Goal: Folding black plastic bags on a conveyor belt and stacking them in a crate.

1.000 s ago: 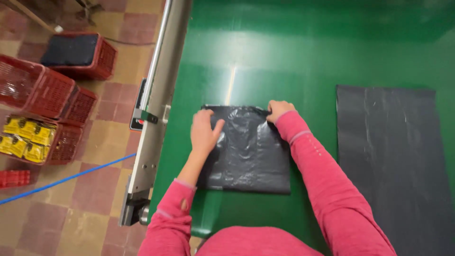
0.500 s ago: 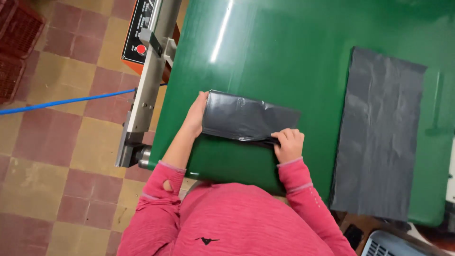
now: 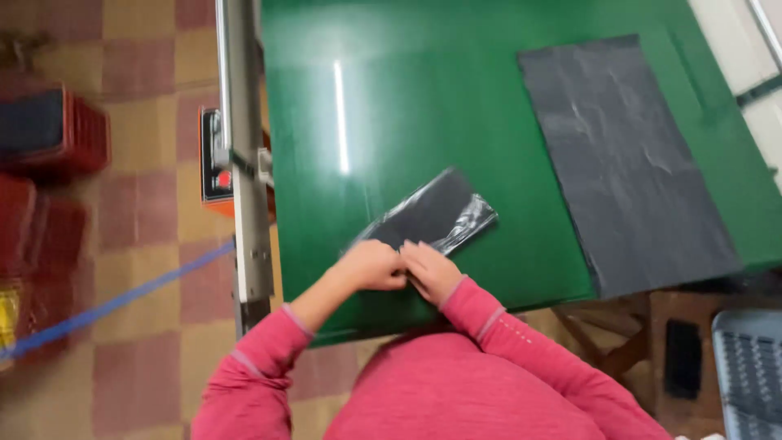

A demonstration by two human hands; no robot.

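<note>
A folded black plastic bag (image 3: pixel 432 216) lies on the green table (image 3: pixel 423 98), now a narrow strip angled up to the right. My left hand (image 3: pixel 371 265) and my right hand (image 3: pixel 432 271) meet at its near end, fingers closed on the plastic. Both arms wear pink sleeves.
A flat stack of black bags (image 3: pixel 627 155) lies on the table's right side. A metal rail with a control box (image 3: pixel 218 163) runs along the left edge. Red crates (image 3: pixel 49 130) stand on the tiled floor at left. A grey basket (image 3: pixel 749 375) sits at the lower right.
The bag has been folded from a wide rectangle into a narrow strip. Both hands have come together at its near end. The view has swung round.
</note>
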